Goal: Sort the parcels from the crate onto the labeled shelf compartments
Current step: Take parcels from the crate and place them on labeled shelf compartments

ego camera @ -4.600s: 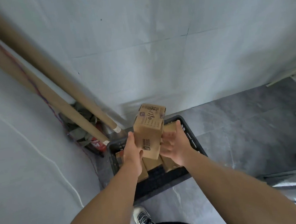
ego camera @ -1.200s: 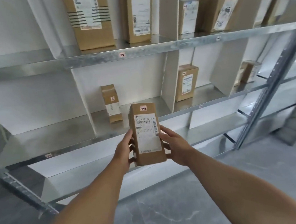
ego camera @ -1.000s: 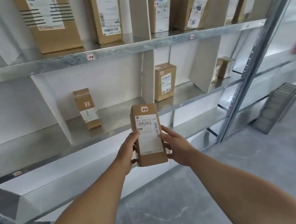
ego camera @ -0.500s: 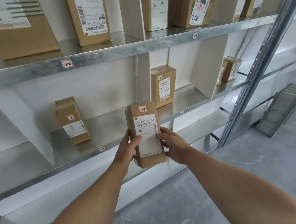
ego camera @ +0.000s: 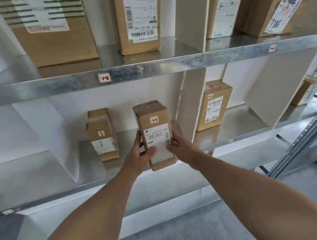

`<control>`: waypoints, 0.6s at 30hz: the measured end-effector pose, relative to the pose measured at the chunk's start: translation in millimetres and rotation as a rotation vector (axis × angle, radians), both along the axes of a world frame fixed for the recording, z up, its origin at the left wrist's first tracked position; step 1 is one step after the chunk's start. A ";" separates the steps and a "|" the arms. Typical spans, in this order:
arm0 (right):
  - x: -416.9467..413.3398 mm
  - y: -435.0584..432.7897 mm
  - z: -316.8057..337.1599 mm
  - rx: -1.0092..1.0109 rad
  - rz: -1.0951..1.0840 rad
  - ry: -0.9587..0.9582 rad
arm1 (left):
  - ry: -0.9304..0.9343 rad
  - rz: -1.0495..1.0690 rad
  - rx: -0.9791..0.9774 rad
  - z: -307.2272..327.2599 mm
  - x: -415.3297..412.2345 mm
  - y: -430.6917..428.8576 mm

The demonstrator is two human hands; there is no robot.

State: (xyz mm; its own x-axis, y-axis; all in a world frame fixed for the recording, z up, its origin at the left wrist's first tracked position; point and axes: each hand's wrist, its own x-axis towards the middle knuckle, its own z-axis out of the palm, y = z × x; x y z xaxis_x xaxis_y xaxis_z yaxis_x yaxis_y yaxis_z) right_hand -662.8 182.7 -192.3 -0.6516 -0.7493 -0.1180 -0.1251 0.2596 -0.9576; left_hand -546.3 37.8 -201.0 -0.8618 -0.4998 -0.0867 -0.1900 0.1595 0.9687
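I hold a tall brown cardboard parcel (ego camera: 154,120) upright between both hands, at the front edge of the middle shelf (ego camera: 93,176). Its face carries a small tag reading 2-2 and a white shipping label. My left hand (ego camera: 138,156) grips its left side, thumb across the label. My right hand (ego camera: 181,146) presses its right side. The parcel's bottom edge is level with the shelf's front lip; whether it rests on the shelf I cannot tell. Another small parcel (ego camera: 102,137) stands in the same compartment to the left. The crate is out of view.
White dividers (ego camera: 190,105) split the shelves into compartments. The upper shelf edge (ego camera: 168,64) bears a tag reading 1-2 and holds several larger parcels (ego camera: 137,19). A labelled parcel (ego camera: 213,105) stands in the compartment to the right. A grey metal upright (ego camera: 303,142) slants at right.
I turned from the crate to the shelving with the parcel in both hands. Over the last second I stepped closer and raised the parcel up to the middle shelf's front edge.
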 end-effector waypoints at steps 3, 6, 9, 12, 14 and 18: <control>-10.6 -13.9 -11.1 0.018 0.023 0.076 | -0.038 -0.005 -0.098 -5.1 -8.5 -6.6; -20.7 -22.4 -18.2 0.005 0.025 0.030 | -0.056 0.041 -0.075 -12.8 -17.1 -11.2; -34.1 -26.9 -27.6 0.064 0.021 0.007 | -0.115 0.033 -0.098 -25.3 -27.9 -16.6; -39.3 -27.7 -33.4 0.131 0.047 0.053 | -0.158 0.042 -0.091 -44.5 -38.3 -22.6; -43.1 -30.8 -38.3 0.151 0.049 0.107 | -0.178 0.061 -0.109 -55.1 -42.7 -24.5; -55.9 -40.3 -41.1 0.186 0.065 0.148 | -0.218 0.088 -0.170 -51.7 -48.0 -25.4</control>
